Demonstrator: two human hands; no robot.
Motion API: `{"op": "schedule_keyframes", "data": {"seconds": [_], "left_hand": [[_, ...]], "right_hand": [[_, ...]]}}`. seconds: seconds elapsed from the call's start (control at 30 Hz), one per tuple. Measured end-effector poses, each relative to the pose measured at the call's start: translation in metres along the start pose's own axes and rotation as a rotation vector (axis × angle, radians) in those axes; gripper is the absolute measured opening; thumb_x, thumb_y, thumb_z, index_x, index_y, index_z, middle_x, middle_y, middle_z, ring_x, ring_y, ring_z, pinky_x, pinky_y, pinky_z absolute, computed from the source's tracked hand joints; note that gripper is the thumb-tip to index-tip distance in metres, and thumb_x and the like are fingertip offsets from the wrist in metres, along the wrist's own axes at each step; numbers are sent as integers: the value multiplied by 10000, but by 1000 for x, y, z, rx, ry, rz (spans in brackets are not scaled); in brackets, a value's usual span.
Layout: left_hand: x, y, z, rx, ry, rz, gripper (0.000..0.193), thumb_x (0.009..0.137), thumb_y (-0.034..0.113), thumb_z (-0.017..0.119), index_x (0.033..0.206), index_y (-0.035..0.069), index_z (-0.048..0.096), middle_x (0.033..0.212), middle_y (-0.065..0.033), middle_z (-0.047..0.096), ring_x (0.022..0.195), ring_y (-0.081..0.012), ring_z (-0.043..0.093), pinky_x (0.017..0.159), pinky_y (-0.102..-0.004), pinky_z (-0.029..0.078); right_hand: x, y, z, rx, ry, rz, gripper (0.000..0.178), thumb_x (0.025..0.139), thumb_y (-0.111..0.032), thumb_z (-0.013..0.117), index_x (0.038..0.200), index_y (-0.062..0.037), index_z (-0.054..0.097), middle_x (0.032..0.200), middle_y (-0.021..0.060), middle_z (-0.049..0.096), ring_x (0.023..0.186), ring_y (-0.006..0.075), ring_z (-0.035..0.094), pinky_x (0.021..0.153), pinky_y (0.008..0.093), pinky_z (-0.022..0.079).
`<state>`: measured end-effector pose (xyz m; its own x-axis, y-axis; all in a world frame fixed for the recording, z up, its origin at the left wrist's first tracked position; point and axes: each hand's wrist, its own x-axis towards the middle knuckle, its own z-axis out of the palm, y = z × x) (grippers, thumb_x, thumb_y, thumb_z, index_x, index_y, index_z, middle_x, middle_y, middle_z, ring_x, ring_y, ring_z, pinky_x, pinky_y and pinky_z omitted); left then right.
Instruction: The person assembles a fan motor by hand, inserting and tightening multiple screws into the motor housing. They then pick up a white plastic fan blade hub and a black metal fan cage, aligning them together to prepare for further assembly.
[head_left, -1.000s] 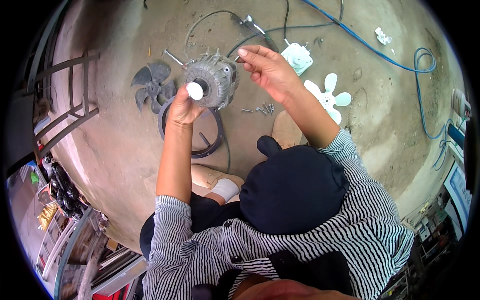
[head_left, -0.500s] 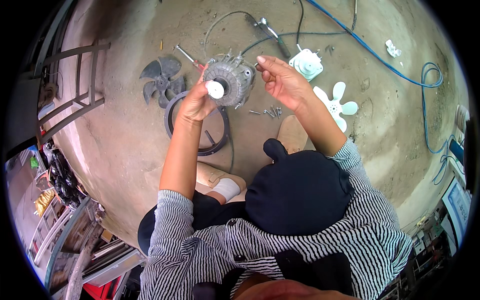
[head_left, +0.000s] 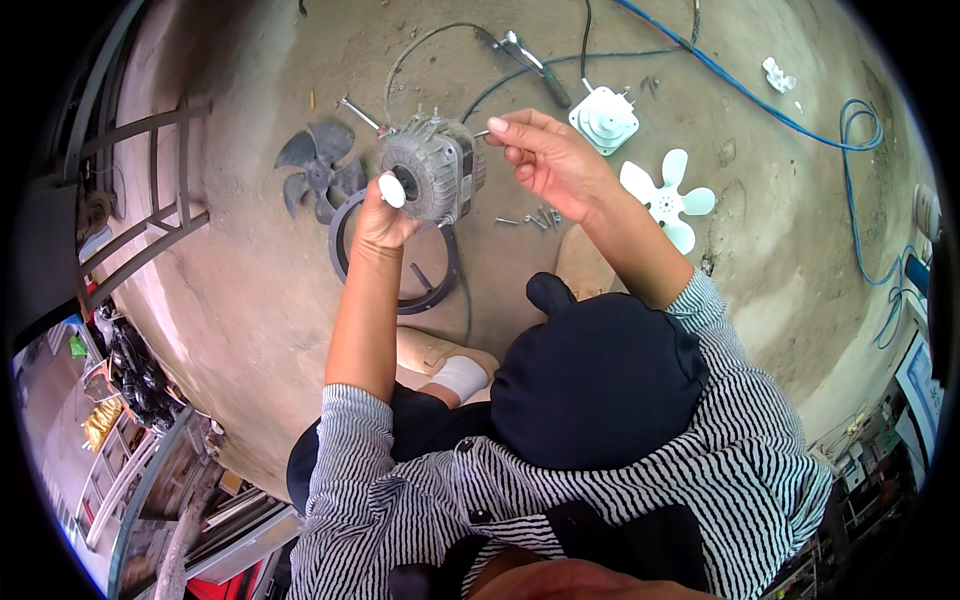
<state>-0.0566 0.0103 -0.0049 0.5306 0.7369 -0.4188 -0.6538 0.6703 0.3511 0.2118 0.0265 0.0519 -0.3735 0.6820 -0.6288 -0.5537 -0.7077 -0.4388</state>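
My left hand (head_left: pixel 383 224) holds a grey finned electric motor (head_left: pixel 432 165) up off the floor. A small white disc (head_left: pixel 392 191) sits at that thumb's tip, over the motor's front; whether it is loose or fixed there I cannot tell. With thumb and index finger, my right hand (head_left: pixel 552 160) pinches a thin metal bolt (head_left: pixel 482 134), its end at the motor's right side. Below on the floor lie several loose screws (head_left: pixel 541 219) and a dark ring frame (head_left: pixel 449 275). A dark fan blade (head_left: pixel 322 168) lies to the left, and a screwdriver (head_left: pixel 362 115) partly behind the motor.
To the right lie a white motor (head_left: pixel 604 120) and a white fan blade (head_left: pixel 669 202). A dark-handled tool (head_left: pixel 555 87) rests farther off. Blue cable (head_left: pixel 755 103) runs across the right side. A metal frame (head_left: pixel 150 124) stands at left. My feet are below the ring.
The motor has shifted left in my left hand and turned, showing more of its right side. My right hand has followed slightly left, still pinching the bolt.
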Motion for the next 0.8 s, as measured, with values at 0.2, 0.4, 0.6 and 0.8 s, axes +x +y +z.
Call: {"op": "schedule_keyframes", "data": {"seconds": [0.2,0.4,0.6,0.8], "left_hand": [[2,-4,-9,-94,-36,37,792,741,422,863,1381,73,555,1344,-110,637,1241,-281,607,1073,-493,489],[3,-5,0,20,128,60,971,645,569,885,1435,147,507,1374,-118,590,1200,-356,601,882,-570,558],[1,1,17,148,50,36,827,738,444,851,1397,61,531,1334,-128,632,1213,-283,625,1046,-477,512],[14,-3,29,193,64,-37,804,791,322,822,1451,83,429,1340,-94,606,1237,-241,604,1036,-440,512]], "right_hand": [[-3,0,4,-51,-16,-44,200,885,-219,801,982,-95,677,969,10,716,759,13,548,631,167,421],[-1,1,1,-38,-58,-46,204,881,-222,806,986,-93,688,970,18,727,740,15,553,628,172,432],[4,5,1,-29,-14,21,205,913,-253,779,1013,-110,673,936,-43,678,740,-3,545,602,158,424],[11,18,-17,57,51,2,177,913,-279,777,999,-142,705,881,-87,635,798,14,537,635,180,385]]}}
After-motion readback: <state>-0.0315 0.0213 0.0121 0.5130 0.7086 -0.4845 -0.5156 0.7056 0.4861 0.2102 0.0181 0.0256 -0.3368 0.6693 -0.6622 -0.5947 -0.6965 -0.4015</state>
